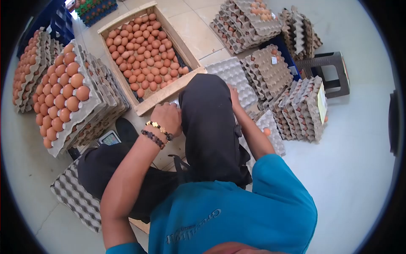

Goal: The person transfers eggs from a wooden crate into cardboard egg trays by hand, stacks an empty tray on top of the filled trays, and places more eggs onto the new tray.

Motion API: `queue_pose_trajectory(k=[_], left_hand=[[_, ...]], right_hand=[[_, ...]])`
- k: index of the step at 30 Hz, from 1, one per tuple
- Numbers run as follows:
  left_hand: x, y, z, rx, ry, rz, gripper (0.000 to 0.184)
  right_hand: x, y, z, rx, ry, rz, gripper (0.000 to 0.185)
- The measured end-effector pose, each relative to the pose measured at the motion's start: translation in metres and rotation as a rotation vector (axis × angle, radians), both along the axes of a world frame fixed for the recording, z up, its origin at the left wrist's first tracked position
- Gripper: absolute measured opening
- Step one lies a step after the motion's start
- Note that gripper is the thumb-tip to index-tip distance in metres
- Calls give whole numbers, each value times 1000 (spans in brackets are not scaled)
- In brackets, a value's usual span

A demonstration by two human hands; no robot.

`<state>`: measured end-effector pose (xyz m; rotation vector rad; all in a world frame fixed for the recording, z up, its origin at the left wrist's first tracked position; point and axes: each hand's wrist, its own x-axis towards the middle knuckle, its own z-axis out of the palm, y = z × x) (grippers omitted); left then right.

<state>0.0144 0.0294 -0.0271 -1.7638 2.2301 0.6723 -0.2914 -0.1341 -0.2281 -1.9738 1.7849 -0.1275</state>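
My left hand (165, 120), with beaded bracelets on its wrist, is beside my raised knee, just below the near rail of a wooden box (164, 95). Its fingers look curled under, and what they hold, if anything, is hidden; a small pale patch shows by the knuckles. Brown eggs (146, 53) fill much of the box. My right hand (234, 95) is on the knee's other side, mostly covered by the dark trouser leg, so its fingers do not show. Close to it lies a grey egg tray (232, 76). A single egg (267, 131) sits on another grey tray (275, 137) below my right forearm.
At left stand stacks of trays full of eggs (59, 91). More stacked trays (245, 25) stand at the upper right, with another stack (298, 110) by a dark plastic stool (336, 72). A grey tray (78, 194) lies at lower left. A phone-like device (110, 138) is near my foot.
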Motion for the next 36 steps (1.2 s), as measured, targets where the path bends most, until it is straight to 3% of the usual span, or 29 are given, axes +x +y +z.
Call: queue_pose_trajectory(k=[1,3,7,10,12,13,14,16,19,20,22,24,26,28,31,34,36], left_hand=[[5,3,-2,-84,-13,-10,32],[7,11,-1,9,-138,54,29],[12,11,3,264,-294,108,39],[17,11,1,398,-409,99,46],[20,16,-10,405,-392,112,46],[22,18,-12,409,-384,116,46],[22,19,-14,420,-398,126,45],[25,20,-8,429,-383,136,45],[28,19,-9,459,-384,167,47],[26,21,-11,458,-415,172,48],[29,25,-16,461,-456,190,50],[27,27,-19,450,-472,186,52],[32,25,-9,484,-436,140,52],[35,21,3,528,-441,96,54],[32,26,-7,482,-476,36,55],[32,31,-21,318,-368,101,49],[34,32,-25,188,-282,141,39]], right_hand=[[9,-4,-15,10,-57,-35,69],[32,-5,-41,52,-166,-83,72],[124,27,35,-574,-434,-230,55],[169,10,73,-639,-543,-63,45],[199,-12,57,-335,-685,75,40],[213,-21,52,-236,-629,152,38],[227,-29,47,-140,-570,231,36],[245,-40,39,-60,-205,402,33],[256,-47,40,-380,-439,339,32],[252,-46,50,-597,-518,273,30],[224,-52,56,-731,-613,31,41],[169,-52,40,-906,-377,-164,51],[99,-41,0,-697,-117,-417,65],[71,-7,5,-294,143,-658,91],[12,16,-21,220,113,-446,119],[10,24,-27,234,286,-295,135],[22,23,-22,245,320,-344,139]])
